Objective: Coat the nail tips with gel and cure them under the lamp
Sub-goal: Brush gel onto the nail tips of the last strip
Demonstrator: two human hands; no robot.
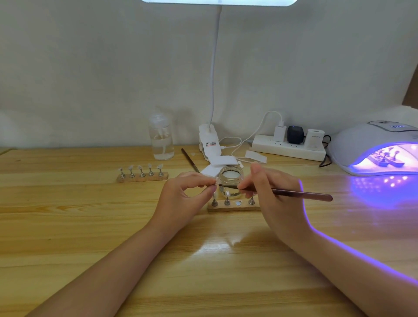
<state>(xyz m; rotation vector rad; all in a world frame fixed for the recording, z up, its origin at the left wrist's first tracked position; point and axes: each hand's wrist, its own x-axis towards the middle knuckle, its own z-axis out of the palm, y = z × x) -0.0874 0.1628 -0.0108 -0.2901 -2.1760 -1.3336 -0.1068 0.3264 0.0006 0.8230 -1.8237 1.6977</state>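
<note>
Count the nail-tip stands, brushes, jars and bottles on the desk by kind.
Wooden stand racks outside the lamp: 2
Brushes: 2
Glass jar: 1
Clear bottle: 1
Total: 6

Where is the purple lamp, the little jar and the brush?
purple lamp (352,144): head view, on its white dome.
little jar (230,175): head view, on its rim.
brush (300,194): head view, on its handle.

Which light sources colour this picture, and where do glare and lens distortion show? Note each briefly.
Head view: the curing lamp throws violet light onto the table and rims the right hand; a white desk lamp overhead leaves glare on the wood near the forearms; the wide-angle lens bows the table's back edge.
</note>
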